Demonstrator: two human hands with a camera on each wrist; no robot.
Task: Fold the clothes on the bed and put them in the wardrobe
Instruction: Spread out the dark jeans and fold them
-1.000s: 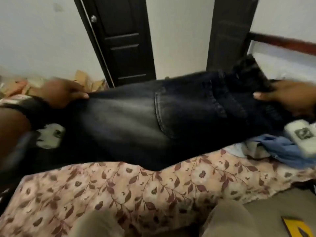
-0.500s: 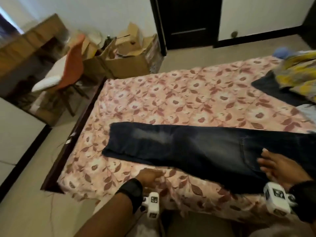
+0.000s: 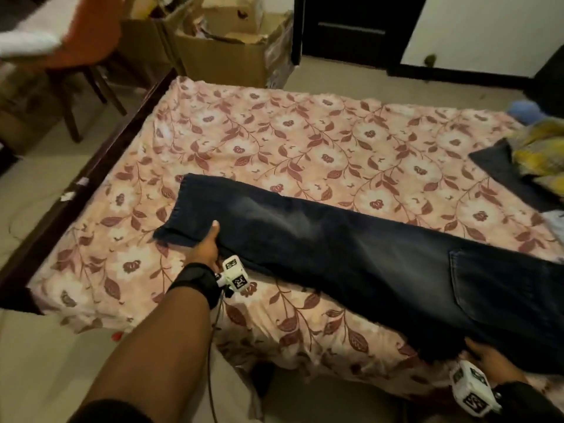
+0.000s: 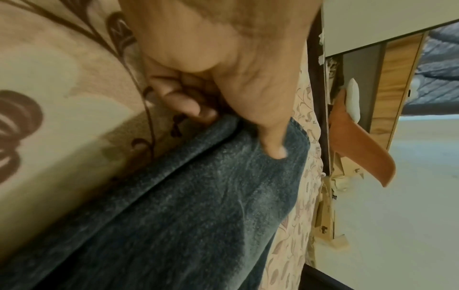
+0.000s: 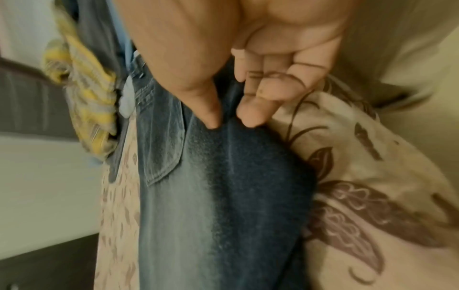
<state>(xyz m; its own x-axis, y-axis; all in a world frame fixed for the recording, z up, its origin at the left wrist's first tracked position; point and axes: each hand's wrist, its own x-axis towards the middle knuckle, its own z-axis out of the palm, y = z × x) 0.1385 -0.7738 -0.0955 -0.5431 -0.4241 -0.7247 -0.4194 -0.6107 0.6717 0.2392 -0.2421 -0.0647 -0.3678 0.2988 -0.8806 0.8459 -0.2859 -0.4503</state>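
Dark blue jeans (image 3: 351, 254) lie flat across the floral bed sheet (image 3: 305, 141), legs doubled together, hems to the left and back pocket to the right. My left hand (image 3: 207, 245) pinches the near edge of the legs by the hems. In the left wrist view its thumb lies on the denim (image 4: 198, 196) and the fingers (image 4: 188, 109) curl under the edge. My right hand (image 3: 485, 358) holds the near edge at the seat, mostly hidden under the cloth. In the right wrist view the right hand (image 5: 231, 119) pinches a ridge of denim (image 5: 223, 176) between thumb and fingers.
A yellow striped garment (image 3: 540, 148), a dark cloth (image 3: 500, 169) and something blue (image 3: 525, 109) are heaped at the bed's right end. Cardboard boxes (image 3: 225, 53) and an orange chair (image 3: 82, 35) stand beyond the dark bed frame (image 3: 76, 190). A dark door (image 3: 351, 25) is behind.
The jeans, held up between both hands a second ago, now lie on the bed. My left hand has come onto the leg by the hems; my right has slid to the near edge.
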